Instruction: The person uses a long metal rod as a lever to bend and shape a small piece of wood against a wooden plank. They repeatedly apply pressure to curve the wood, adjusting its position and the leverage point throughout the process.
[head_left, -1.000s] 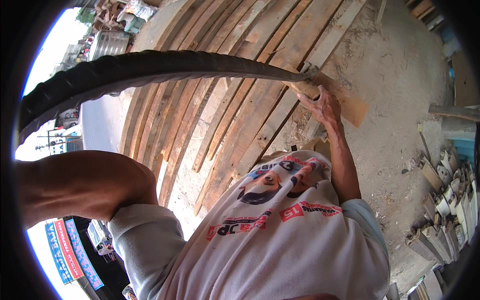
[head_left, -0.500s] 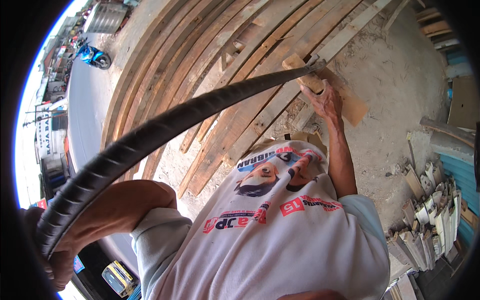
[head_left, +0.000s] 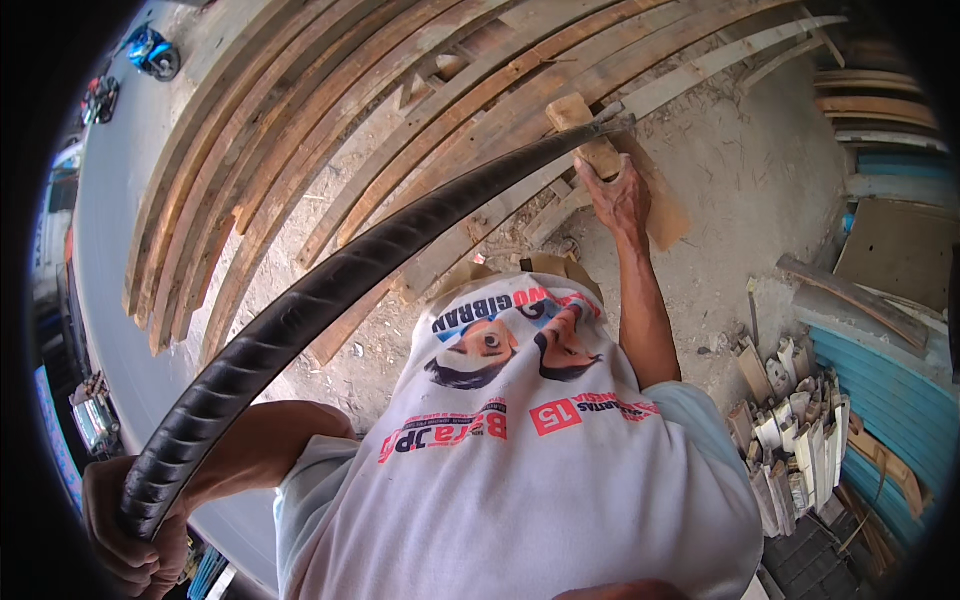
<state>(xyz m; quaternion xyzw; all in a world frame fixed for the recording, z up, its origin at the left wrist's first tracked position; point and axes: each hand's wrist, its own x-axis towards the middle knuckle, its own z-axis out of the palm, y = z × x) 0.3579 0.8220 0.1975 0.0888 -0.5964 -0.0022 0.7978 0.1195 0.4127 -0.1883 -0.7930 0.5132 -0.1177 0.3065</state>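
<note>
Head view: left hand (head_left: 108, 515), lower left, fingers wrapped around bar (head_left: 365, 257); right hand (head_left: 620, 198), upper right of centre, fingers gripping block (head_left: 600, 158).

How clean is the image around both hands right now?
Head view: left hand dim beside the picture's dark rim; right hand well lit; black bar carries a faint sheen. Same head view: lens distortion bows the long boards.

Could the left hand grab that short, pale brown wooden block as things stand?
Probably not: the left hand is wrapped around the near end of a long, black, ribbed bar, well away from the wooden block, which the right hand grips.
</note>
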